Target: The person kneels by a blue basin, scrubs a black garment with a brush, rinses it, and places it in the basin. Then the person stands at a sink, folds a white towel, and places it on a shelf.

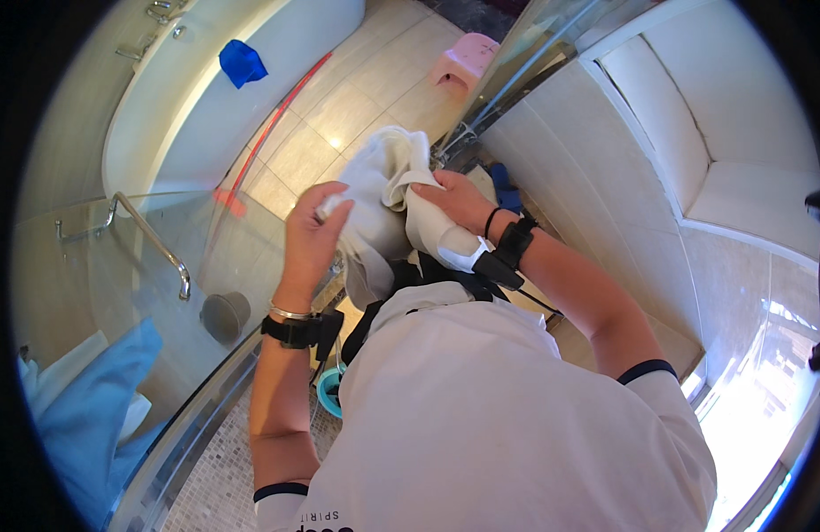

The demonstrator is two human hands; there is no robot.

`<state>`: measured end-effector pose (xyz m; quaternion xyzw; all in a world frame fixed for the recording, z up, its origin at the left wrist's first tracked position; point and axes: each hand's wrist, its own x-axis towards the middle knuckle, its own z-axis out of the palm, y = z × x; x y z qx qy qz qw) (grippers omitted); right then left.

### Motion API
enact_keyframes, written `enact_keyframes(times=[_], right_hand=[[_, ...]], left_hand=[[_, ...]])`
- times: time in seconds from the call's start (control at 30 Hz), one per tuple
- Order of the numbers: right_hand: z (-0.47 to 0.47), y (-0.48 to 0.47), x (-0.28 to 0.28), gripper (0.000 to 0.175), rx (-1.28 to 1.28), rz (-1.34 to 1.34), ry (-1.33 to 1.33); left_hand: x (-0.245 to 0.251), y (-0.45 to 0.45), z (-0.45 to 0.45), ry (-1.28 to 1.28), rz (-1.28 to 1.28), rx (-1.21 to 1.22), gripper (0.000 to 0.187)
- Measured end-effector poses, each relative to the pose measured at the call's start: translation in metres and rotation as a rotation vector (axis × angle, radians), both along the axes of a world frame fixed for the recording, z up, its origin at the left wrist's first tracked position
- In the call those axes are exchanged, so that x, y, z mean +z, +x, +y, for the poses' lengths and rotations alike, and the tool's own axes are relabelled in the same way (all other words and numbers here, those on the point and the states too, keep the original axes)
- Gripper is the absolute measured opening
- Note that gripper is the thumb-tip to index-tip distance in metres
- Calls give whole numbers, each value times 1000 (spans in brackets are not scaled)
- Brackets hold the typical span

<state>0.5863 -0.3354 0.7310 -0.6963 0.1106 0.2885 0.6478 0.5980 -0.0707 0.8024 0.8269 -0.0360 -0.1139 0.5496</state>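
Observation:
A white cloth (383, 173), bunched and folded, hangs between my two hands in front of my body. My left hand (317, 223) pinches a white edge of it between thumb and fingers. On the other side, my right hand (460, 203) grips a fold, thumb on top. The cloth's lower part drapes down near my waist, and its far end is bunched above the tiled floor (357, 100). Both wrists wear black straps with small devices.
A white bathtub (204, 113) with a blue cloth (242, 63) on its rim stands at upper left. A pink stool (466, 60), glass panels, a metal handle (151, 239), a grey bucket (225, 317), blue towels (97, 405), a turquoise bucket (329, 392) and blue slippers (505, 186) surround me.

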Motion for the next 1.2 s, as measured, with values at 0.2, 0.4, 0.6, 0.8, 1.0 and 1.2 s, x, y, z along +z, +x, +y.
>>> enact_keyframes(times=[0.2,0.4,0.6,0.8,1.0,1.2], right_hand=[[16,2,-18,38,191,-138,-69],[30,-16,6,33,72,-45,-4],[52,18,7,35,-24,149,243],[94,38,15,33,47,273,444],[108,51,25,35,49,306,617],[111,56,12,37,23,337,706]], left_hand=[[-29,-23,-35,-117,-68,-157,18],[-8,-25,-24,-94,-101,-284,22],[-9,-13,18,-2,-160,-109,18],[-1,-19,14,0,-300,-90,22],[10,-15,25,-74,-354,113,43],[-2,-23,16,-76,-256,176,66]])
